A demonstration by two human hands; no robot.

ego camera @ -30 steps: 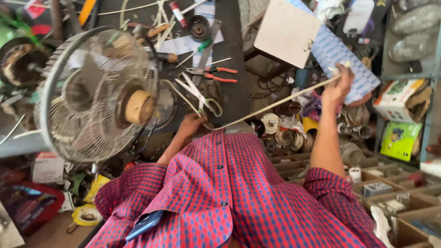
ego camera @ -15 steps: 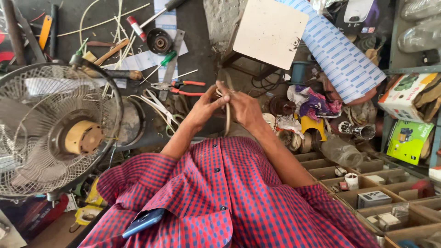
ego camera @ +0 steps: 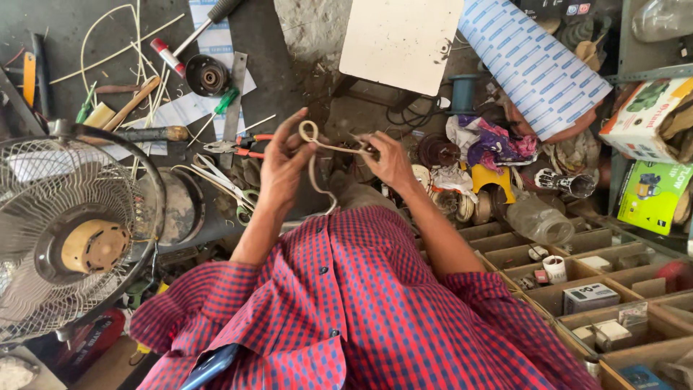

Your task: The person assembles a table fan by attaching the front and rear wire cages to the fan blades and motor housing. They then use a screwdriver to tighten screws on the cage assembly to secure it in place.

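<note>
A thin cream-coloured cord (ego camera: pixel 317 170) runs between both hands in front of my red and blue checked shirt. My left hand (ego camera: pixel 285 166) pinches it where it forms a small loop at the top, and a slack length hangs down from there. My right hand (ego camera: pixel 390 160) grips the other end, with a short stretch pulled taut between the two hands. A wire-caged table fan (ego camera: pixel 68 231) stands at the left, close to my left elbow.
The dark workbench (ego camera: pixel 289 43) holds scissors (ego camera: pixel 227 180), red-handled pliers (ego camera: pixel 238 146), screwdrivers, cut cord pieces and a round metal part (ego camera: pixel 206 74). A white board (ego camera: pixel 401 36) and a blue patterned roll (ego camera: pixel 534 65) lie at the top. Wooden compartments (ego camera: pixel 577 289) with small parts fill the lower right.
The cord was stretched wide between spread hands a second ago. Both hands came together in front of me, and the cord now has a small loop at my left hand.
</note>
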